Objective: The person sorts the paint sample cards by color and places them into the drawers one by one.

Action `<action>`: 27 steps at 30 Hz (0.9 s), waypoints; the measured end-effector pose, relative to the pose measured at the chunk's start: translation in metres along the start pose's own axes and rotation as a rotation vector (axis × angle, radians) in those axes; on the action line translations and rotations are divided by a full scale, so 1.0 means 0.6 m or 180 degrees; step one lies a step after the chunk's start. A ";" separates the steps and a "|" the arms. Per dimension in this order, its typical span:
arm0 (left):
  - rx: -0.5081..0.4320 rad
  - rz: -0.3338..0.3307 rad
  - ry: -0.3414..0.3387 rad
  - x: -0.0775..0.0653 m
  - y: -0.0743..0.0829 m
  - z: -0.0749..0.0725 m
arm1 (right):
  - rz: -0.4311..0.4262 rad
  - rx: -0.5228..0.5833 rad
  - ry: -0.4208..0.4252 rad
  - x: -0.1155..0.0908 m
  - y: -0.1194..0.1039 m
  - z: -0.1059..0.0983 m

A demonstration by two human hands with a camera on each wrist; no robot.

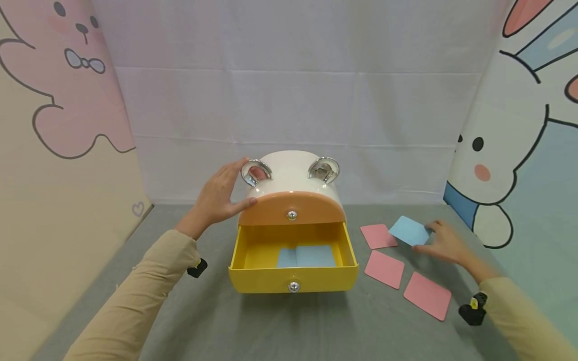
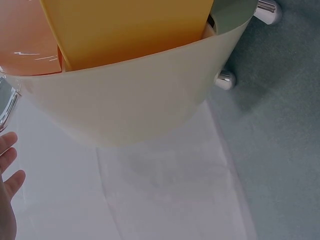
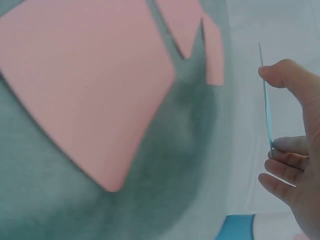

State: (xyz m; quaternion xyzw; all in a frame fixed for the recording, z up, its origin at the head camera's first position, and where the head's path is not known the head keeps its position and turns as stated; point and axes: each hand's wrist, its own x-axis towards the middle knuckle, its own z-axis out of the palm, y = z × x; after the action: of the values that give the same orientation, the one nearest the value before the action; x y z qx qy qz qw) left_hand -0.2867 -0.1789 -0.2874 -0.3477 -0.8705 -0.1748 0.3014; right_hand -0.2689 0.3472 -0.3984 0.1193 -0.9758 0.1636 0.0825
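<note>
Head view: I have the left hand (image 1: 219, 193) at the left side of the white box (image 1: 291, 173), fingers extended up to the silver ear (image 1: 243, 174), thumb spread toward the edge of the orange drawer (image 1: 266, 211). It grips nothing; contact pressure I cannot tell.

Right hand (image 1: 446, 244): thumb and fingers parted by the card's width, pinching one blue card (image 1: 408, 230) by its edges. Card is raised off the table (image 1: 203, 321); right wrist view shows it edge-on. From the head, its left corner overlaps the rearmost of three pink cards (image 1: 385, 268), which lie flat with narrow gaps between.

Yellow drawer (image 1: 262, 282) stands pulled out, its top uncovered. Two blue cards (image 1: 316, 255) lie side by side inside, bare floor to their left. A strip of table separates the drawer's right wall from the pink cards.
</note>
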 end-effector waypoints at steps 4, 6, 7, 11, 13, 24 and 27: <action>-0.0002 0.0014 0.0007 0.000 -0.001 0.001 | -0.0250 0.0011 0.0141 0.008 -0.024 -0.031; 0.0001 0.0024 0.0008 0.001 -0.001 0.001 | -0.0356 -0.0025 0.0198 0.012 -0.039 -0.050; -0.0006 0.0030 0.0011 0.001 -0.002 0.001 | -0.0395 -0.0032 0.0208 0.014 -0.047 -0.060; 0.0000 0.0037 0.0035 0.000 -0.003 0.002 | -0.0589 -0.0041 0.0340 0.019 -0.083 -0.101; -0.0001 0.0034 0.0049 -0.001 -0.003 0.002 | -0.0759 0.0037 0.0434 0.021 -0.101 -0.120; -0.0003 0.0044 0.0058 -0.001 -0.004 0.001 | -0.1486 0.0181 0.0731 0.008 -0.222 -0.182; -0.0006 0.0060 0.0067 -0.001 -0.004 0.002 | -0.1640 0.0215 0.0712 0.002 -0.255 -0.182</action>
State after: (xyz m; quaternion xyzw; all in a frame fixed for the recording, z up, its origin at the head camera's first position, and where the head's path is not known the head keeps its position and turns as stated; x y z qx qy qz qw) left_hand -0.2887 -0.1803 -0.2891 -0.3543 -0.8637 -0.1764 0.3119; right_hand -0.2170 0.2437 -0.2505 0.3473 -0.8921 0.1818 0.2246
